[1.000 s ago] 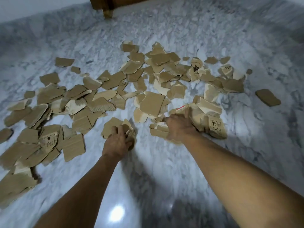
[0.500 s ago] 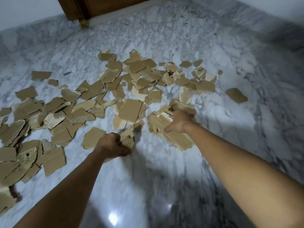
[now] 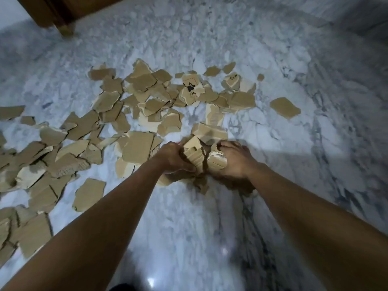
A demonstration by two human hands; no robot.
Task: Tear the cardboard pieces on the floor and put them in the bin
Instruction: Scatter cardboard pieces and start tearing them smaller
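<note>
Several torn brown cardboard pieces (image 3: 138, 147) lie scattered over the white marble floor (image 3: 210, 238), mostly at the left and centre. My left hand (image 3: 174, 157) and my right hand (image 3: 233, 160) are pressed together near the middle, both closed around one bunch of cardboard pieces (image 3: 200, 154) held just above the floor. Some scraps hang below the bunch. A printed piece (image 3: 191, 89) lies farther back. No bin is in view.
A single cardboard piece (image 3: 284, 107) lies apart at the right. A dark wooden furniture base (image 3: 52, 13) with a leg stands at the far left corner. A grey wall skirting runs along the top right. Bare marble spreads to the right and front.
My two hands, each holding its own handful, have come together into one bunch at the centre. The camera has shifted, so the pile sits higher and more to the left.
</note>
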